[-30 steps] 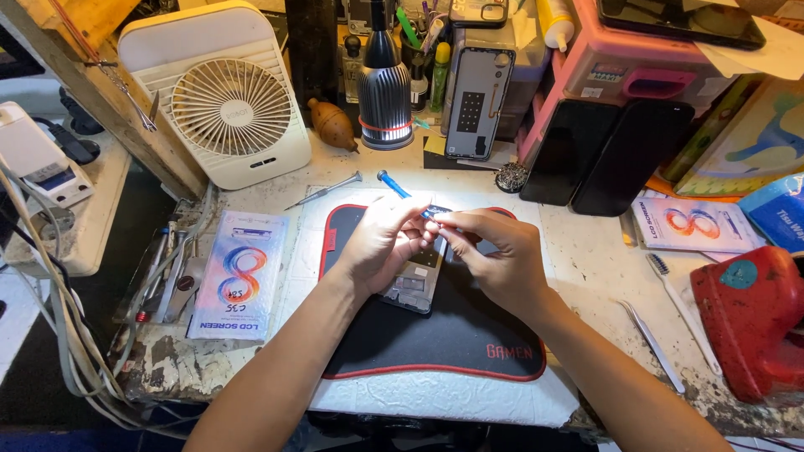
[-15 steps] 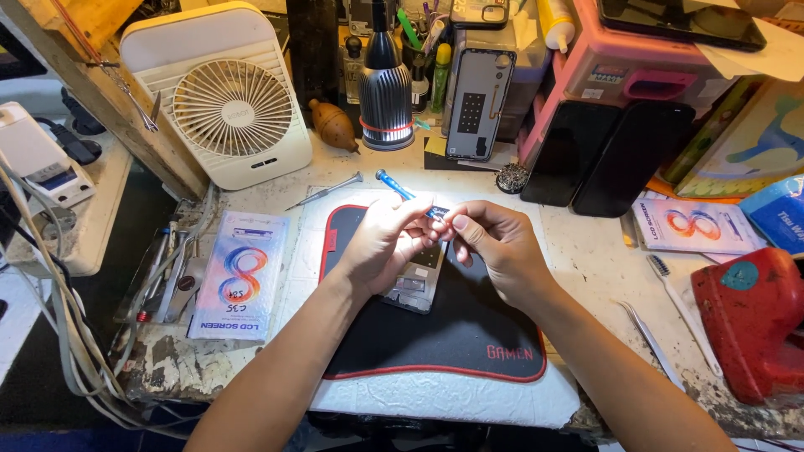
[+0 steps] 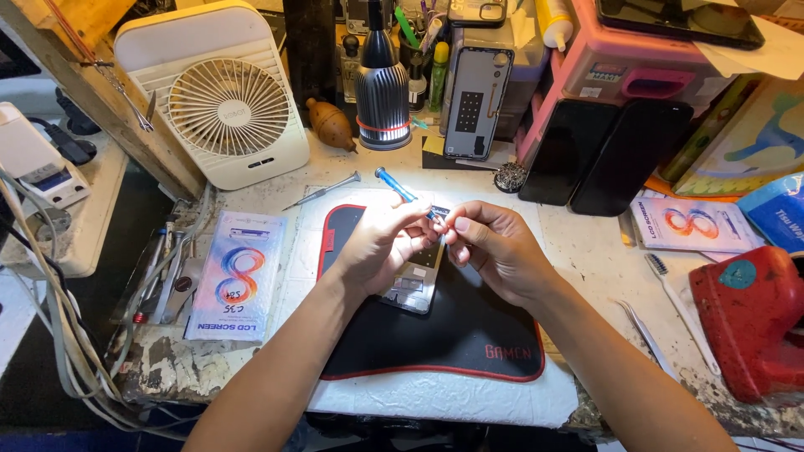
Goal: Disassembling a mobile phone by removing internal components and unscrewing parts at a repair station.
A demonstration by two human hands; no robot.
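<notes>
On a cluttered counter (image 3: 586,251), a black mat (image 3: 469,326) carried an opened phone (image 3: 416,280), its long axis running away from the person. The left hand (image 3: 377,247) gripped a blue-handled screwdriver (image 3: 402,187) directly above it, nearer than the right hand (image 3: 494,251), whose fingertips were pinched at the tool's tip.

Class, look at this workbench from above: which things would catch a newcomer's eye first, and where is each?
At the centre, the left hand and right hand meet over an opened phone on a black mat, the left holding a blue screwdriver. A white fan stands at the back left. A red case sits at the right edge.
</notes>
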